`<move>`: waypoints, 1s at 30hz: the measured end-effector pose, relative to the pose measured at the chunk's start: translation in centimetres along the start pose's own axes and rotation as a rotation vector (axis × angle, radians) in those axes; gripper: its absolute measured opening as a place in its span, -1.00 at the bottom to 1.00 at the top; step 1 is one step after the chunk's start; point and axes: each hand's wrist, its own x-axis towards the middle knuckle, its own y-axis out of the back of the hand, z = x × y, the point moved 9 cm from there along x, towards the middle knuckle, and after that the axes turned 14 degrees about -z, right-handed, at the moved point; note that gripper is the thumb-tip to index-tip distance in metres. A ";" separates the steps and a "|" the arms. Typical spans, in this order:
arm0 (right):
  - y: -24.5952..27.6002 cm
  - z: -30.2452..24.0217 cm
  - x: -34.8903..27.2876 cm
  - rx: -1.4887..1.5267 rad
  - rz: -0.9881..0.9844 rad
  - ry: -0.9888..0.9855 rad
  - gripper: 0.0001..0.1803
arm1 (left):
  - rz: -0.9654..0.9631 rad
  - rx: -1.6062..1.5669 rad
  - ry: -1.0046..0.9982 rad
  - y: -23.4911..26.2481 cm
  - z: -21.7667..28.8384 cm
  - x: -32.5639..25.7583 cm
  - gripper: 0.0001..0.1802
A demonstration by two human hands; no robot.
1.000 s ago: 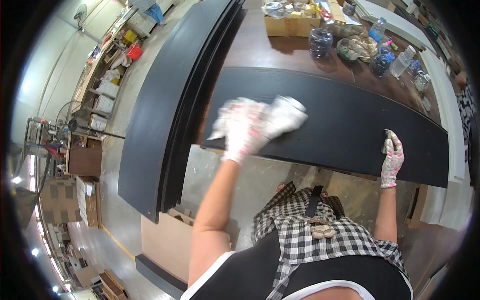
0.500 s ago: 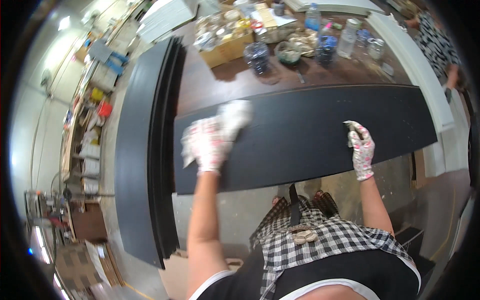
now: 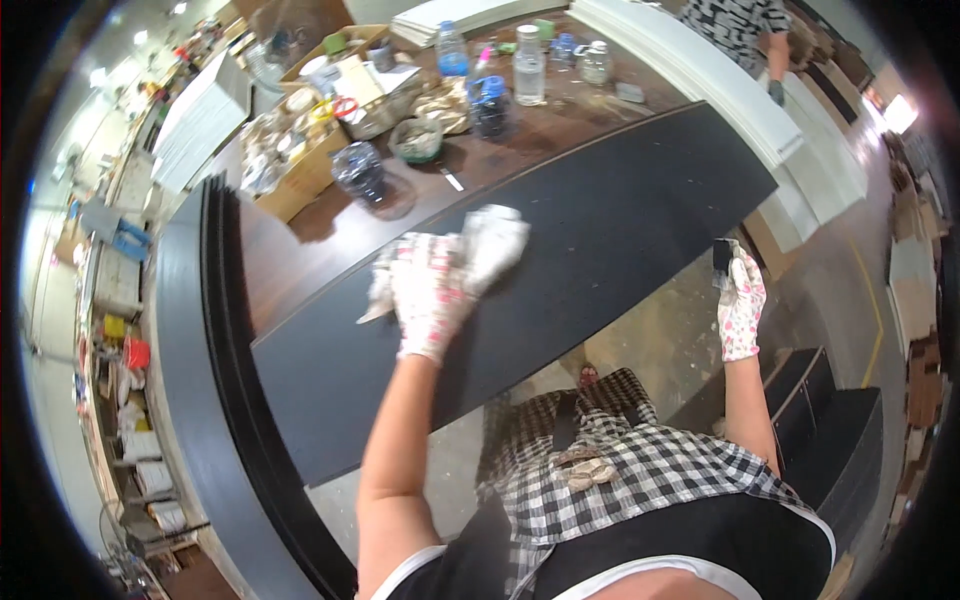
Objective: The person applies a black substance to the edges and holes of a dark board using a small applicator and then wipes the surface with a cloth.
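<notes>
A long black board (image 3: 610, 220) lies slantwise on the brown table. My left hand (image 3: 426, 300), in a white glove with pink spots, presses a crumpled white cloth (image 3: 497, 245) onto the board's surface, left of its middle. The cloth sticks out on both sides of the fingers. Past the board's near edge, at the right, my right hand (image 3: 741, 310) wears a matching glove. Its fingers are closed round a small flat thing with a dark face (image 3: 723, 257); its kind I cannot make out.
Behind the board stand a cardboard box of odds and ends (image 3: 310, 180), a green bowl (image 3: 417, 142) and several bottles (image 3: 529, 66). Stacked black boards (image 3: 190, 330) flank me on the left. White boards (image 3: 690, 70) lie at the far right, near another person (image 3: 735, 30).
The view has turned, so the board now slants upward to the right. My left hand and the cloth have slid rightward along it. My right hand has moved from over the board to beyond its edge.
</notes>
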 end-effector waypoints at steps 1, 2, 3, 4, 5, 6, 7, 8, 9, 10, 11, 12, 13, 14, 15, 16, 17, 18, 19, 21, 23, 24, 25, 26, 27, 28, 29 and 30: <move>0.5 0.1 -0.2 0.053 0.005 0.013 -0.72 | 0.233 0.147 -0.036 -0.1 -2.2 0.7 -0.61; 0.8 0.5 -0.1 0.095 0.006 0.007 -0.73 | 0.356 0.181 -0.062 0.0 -2.2 1.4 -0.63; 1.0 1.0 0.3 0.117 0.008 -0.005 -0.73 | 0.479 0.212 -0.103 -0.1 -1.2 2.6 -0.65; 0.8 0.9 1.1 0.089 0.015 -0.033 -0.72 | 0.495 0.116 -0.140 0.4 2.2 4.1 -0.67; -0.1 1.3 1.7 0.077 0.011 -0.067 -0.71 | 0.372 0.056 -0.183 0.2 5.8 6.0 -0.65; -0.9 1.5 2.5 0.058 0.009 -0.099 -0.70 | 0.187 0.055 -0.222 -0.9 10.8 7.4 -0.63; -2.0 1.4 3.6 0.065 -0.090 -0.100 -0.71 | 0.000 0.045 -0.255 -2.3 15.6 8.4 -0.61; -2.7 1.1 4.8 0.072 -0.188 -0.093 -0.71 | -0.239 0.102 -0.287 -4.5 20.5 8.6 -0.58; -2.8 0.4 6.3 0.105 -0.215 -0.071 -0.71 | 0.008 0.079 -0.451 -5.5 24.0 6.8 -0.57; -1.4 0.0 7.6 0.081 -0.194 -0.077 -0.71 | 0.257 0.060 -0.619 -6.3 26.2 4.0 -0.56; 0.6 -0.4 8.9 0.045 -0.162 -0.083 -0.71 | 0.245 -0.002 -0.537 -6.0 26.1 4.1 -0.55; 2.2 -0.8 9.7 0.005 -0.130 -0.088 -0.71 | 0.226 -0.061 -0.453 -4.9 24.7 4.8 -0.54; 3.9 -0.7 10.2 0.016 -0.074 -0.122 -0.70 | 0.161 -0.062 -0.337 -3.6 22.6 6.6 -0.54; 5.1 -0.7 11.0 0.010 -0.057 -0.136 -0.70 | 0.189 0.032 -0.276 -3.6 20.4 8.6 -0.54; 6.4 -0.4 11.7 0.005 -0.038 -0.154 -0.70 | 0.213 0.128 -0.214 -3.5 18.2 10.5 -0.55; 7.5 -0.1 12.1 0.003 -0.019 -0.174 -0.69 | 0.283 0.185 -0.211 -3.6 18.3 12.2 -0.56; 8.2 -0.2 12.4 0.005 -0.008 -0.142 -0.70 | 0.350 0.238 -0.207 -2.6 19.5 13.8 -0.57; 9.1 0.0 12.7 0.033 0.016 -0.122 -0.70 | 0.378 0.154 -0.201 -1.9 20.9 16.2 -0.57; 9.5 0.4 12.9 0.063 0.028 -0.110 -0.70 | 0.363 0.122 -0.242 -2.2 22.9 19.0 -0.57; 12.2 1.8 12.6 0.077 0.070 -0.137 -0.71 | 0.189 0.022 -0.361 -5.2 29.0 22.9 -0.57; 13.7 1.2 12.3 0.080 0.132 -0.116 -0.71 | 0.082 -0.027 -0.594 -7.2 37.8 21.0 -0.61; 14.4 0.2 12.1 0.052 0.162 -0.110 -0.71 | 0.096 -0.046 -0.692 -8.2 39.9 18.6 -0.62; 15.7 -0.6 11.9 -0.035 0.259 -0.149 -0.72 | 0.114 -0.062 -0.789 -8.7 41.8 16.1 -0.63; 16.5 -1.6 11.8 -0.080 0.269 -0.122 -0.73 | 0.099 -0.103 -0.826 -8.9 42.4 15.0 -0.61; 17.7 -1.7 11.2 -0.052 0.305 -0.098 -0.73 | 0.099 -0.091 -0.781 -8.6 41.0 15.7 -0.59; 18.9 -1.9 10.7 -0.036 0.321 -0.057 -0.73 | 0.118 -0.071 -0.741 -7.4 39.3 17.3 -0.56; 19.7 -2.0 10.3 -0.014 0.329 -0.019 -0.73 | 0.135 -0.045 -0.692 -6.1 37.3 18.8 -0.54; 19.8 -2.0 9.9 -0.010 0.319 -0.004 -0.72 | 0.147 0.017 -0.646 -5.6 35.9 20.4 -0.53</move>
